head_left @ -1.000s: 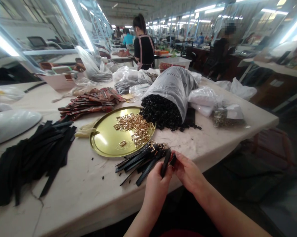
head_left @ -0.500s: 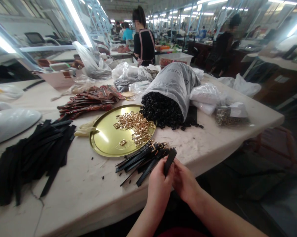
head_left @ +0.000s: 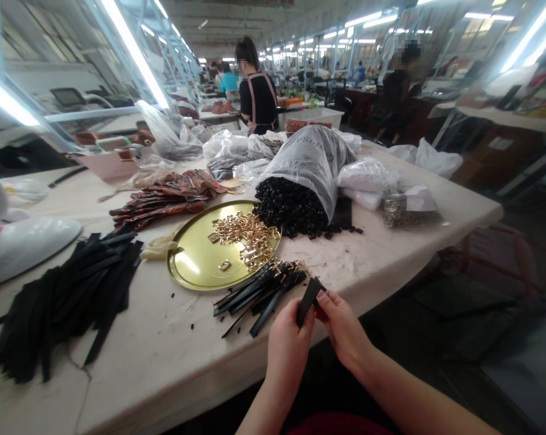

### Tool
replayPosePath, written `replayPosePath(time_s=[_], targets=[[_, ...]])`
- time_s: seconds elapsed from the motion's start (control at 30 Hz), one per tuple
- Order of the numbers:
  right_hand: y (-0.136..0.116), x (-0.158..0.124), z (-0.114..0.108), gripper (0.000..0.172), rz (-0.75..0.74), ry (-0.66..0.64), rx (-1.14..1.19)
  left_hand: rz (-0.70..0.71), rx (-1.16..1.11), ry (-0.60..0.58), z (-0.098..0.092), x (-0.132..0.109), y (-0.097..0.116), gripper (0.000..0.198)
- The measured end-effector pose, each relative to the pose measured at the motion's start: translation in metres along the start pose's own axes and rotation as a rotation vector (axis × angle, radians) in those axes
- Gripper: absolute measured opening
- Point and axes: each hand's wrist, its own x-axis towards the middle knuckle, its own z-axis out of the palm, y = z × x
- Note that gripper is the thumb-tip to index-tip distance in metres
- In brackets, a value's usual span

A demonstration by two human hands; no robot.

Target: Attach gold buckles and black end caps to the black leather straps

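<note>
A black strap (head_left: pixel 308 300) is pinched between my two hands at the table's front edge. My left hand (head_left: pixel 289 326) is closed on its lower part, and the fingers of my right hand (head_left: pixel 338 314) grip it from the right side. Just beyond them lies a bundle of black straps with gold buckles (head_left: pixel 273 284). A gold oval tray (head_left: pixel 188 266) behind the bundle bears a heap of small gold buckles (head_left: pixel 243 232). More black straps (head_left: pixel 68 302) are piled at the left. My fingers partly hide the held strap.
A plastic bag (head_left: pixel 306 160) spills small black pieces (head_left: pixel 291 208) beside the tray. Reddish-brown strips (head_left: pixel 168 196) lie behind it. A white hat-like object (head_left: pixel 32 241) is at the left, a bag of metal parts (head_left: pixel 411 208) at the right. A person (head_left: pixel 258 90) stands beyond the table.
The view has shifted slightly. My right hand has moved up along the strap, its thumb and fingers now showing at the strap's right edge. The strap stays in both hands.
</note>
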Motion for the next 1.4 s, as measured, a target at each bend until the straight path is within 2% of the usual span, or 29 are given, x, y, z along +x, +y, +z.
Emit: replayPosePath(time_s=[0.1,0.2,0.27,0.3,0.4,0.53,0.6,0.7,0.8,0.9,1.07,1.13,1.2,1.27,1.33,1.4], targets=[[-0.002,-0.005,-0.003,0.028,-0.055,-0.009,-0.101,-0.004,0.003,-0.001,-0.001,-0.002,-0.001,0.024],[-0.013,-0.008,-0.008,0.024,-0.316,0.076,-0.355,-0.012,0.004,0.008,-0.005,-0.003,0.001,0.026],[-0.021,-0.010,-0.010,0.019,-0.456,0.061,-0.577,-0.001,-0.005,-0.002,-0.007,-0.004,0.003,0.026],[-0.024,-0.010,-0.011,0.017,-0.477,0.023,-0.658,0.007,-0.009,-0.011,-0.007,-0.005,0.003,0.027],[-0.027,-0.010,-0.010,0.019,-0.357,-0.103,-0.650,0.021,0.024,-0.006,-0.006,-0.008,0.002,0.027],[-0.019,-0.006,-0.011,0.028,-0.028,-0.213,-0.355,0.034,0.113,0.032,-0.004,-0.011,-0.002,0.022],[-0.015,-0.003,-0.012,0.027,0.097,-0.206,-0.217,0.034,0.089,0.023,-0.005,-0.011,-0.003,0.021],[-0.014,0.000,-0.011,0.025,0.181,-0.194,-0.072,0.008,-0.047,-0.027,-0.007,-0.007,-0.004,0.022],[-0.017,0.001,-0.008,0.025,0.182,-0.271,-0.063,-0.059,-0.209,-0.099,-0.008,0.001,-0.009,0.024],[-0.018,0.003,-0.006,0.023,-0.006,-0.254,-0.210,-0.141,-0.314,-0.107,-0.005,0.009,-0.016,0.026],[-0.014,0.007,-0.010,0.016,-0.445,-0.020,-0.651,-0.282,-0.368,-0.190,-0.003,0.017,-0.020,0.027],[-0.012,0.008,-0.013,0.011,-0.586,0.029,-0.803,-0.329,-0.410,-0.181,-0.002,0.018,-0.019,0.028],[-0.011,0.007,-0.016,0.007,-0.712,-0.025,-0.905,-0.360,-0.454,-0.130,-0.001,0.019,-0.019,0.027],[-0.012,0.004,-0.017,0.006,-0.785,-0.168,-0.968,-0.373,-0.488,-0.083,0.001,0.020,-0.020,0.024],[-0.014,0.001,-0.018,0.013,-0.764,-0.290,-0.965,-0.382,-0.506,-0.064,0.002,0.021,-0.022,0.022],[-0.016,0.000,-0.019,0.013,-0.676,-0.274,-0.893,-0.376,-0.500,-0.094,0.003,0.020,-0.022,0.022]])
